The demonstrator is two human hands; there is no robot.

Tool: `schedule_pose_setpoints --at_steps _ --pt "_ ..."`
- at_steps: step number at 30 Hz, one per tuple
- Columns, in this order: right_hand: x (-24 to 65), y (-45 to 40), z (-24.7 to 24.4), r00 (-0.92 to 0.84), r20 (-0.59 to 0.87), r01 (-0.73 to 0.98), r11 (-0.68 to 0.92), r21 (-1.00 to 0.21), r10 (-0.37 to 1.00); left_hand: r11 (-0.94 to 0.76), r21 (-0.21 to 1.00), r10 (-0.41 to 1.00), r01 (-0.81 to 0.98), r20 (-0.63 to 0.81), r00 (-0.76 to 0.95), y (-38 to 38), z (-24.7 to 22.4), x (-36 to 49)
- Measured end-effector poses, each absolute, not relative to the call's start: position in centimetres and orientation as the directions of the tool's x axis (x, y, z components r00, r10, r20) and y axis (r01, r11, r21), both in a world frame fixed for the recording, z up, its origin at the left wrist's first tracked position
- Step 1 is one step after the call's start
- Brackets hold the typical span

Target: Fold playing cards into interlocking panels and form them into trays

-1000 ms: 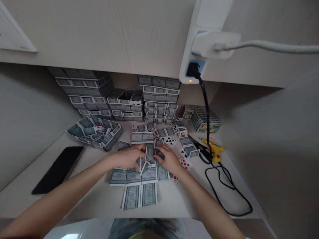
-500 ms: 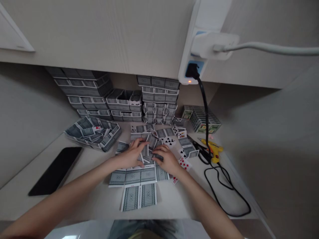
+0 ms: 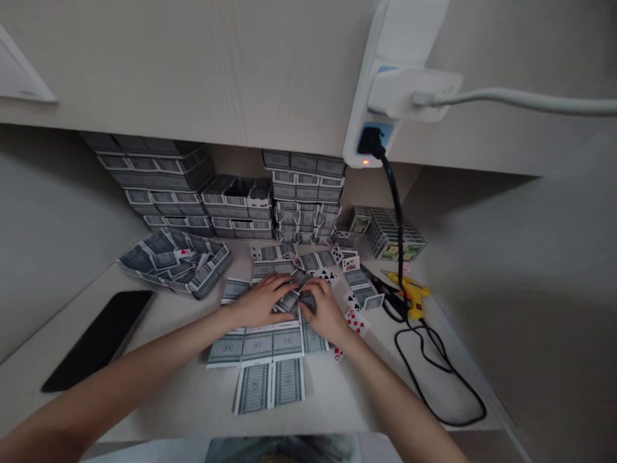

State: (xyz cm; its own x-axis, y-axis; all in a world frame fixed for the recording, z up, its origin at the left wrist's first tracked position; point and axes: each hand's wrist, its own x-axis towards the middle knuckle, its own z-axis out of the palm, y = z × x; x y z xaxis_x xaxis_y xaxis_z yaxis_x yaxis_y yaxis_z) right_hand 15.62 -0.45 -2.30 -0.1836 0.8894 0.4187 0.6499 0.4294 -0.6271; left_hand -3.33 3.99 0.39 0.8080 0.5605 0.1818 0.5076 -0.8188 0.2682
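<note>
My left hand (image 3: 264,302) reaches over the middle of a layout of playing cards, its fingers and thumb closed about a folded playing card (image 3: 289,301). Close beside it, my right hand (image 3: 324,310) curves its thumb and fingers round the edge of a dark-backed playing card (image 3: 307,298). The fingers partly hide both cards. Under and in front of the hands lies a joined panel of patterned card backs (image 3: 258,346), with two cards (image 3: 270,386) jutting toward me. Behind the hands are more joined card strips (image 3: 274,252).
At left are a card-made tray (image 3: 212,278) with loose cards and a black phone (image 3: 99,341). Stacked card boxes (image 3: 308,186) stand behind. On the right lie scissors (image 3: 393,303), a yellow glue gun (image 3: 415,297) and its looped cord (image 3: 434,411). A power strip (image 3: 361,145) hangs above.
My left hand has shifted slightly right, and its fingers have moved closer to my right hand. The card between them is now lower and more covered. The view has shifted slightly.
</note>
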Motion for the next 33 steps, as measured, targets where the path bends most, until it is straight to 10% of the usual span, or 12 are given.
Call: schedule_pose_setpoints --at_steps 33 --pt "16.3 -0.4 -1.5 -0.232 0.430 0.589 0.478 -0.652 0.872 -0.871 0.152 0.491 0.467 0.275 0.827 1.8 0.2 -2.5"
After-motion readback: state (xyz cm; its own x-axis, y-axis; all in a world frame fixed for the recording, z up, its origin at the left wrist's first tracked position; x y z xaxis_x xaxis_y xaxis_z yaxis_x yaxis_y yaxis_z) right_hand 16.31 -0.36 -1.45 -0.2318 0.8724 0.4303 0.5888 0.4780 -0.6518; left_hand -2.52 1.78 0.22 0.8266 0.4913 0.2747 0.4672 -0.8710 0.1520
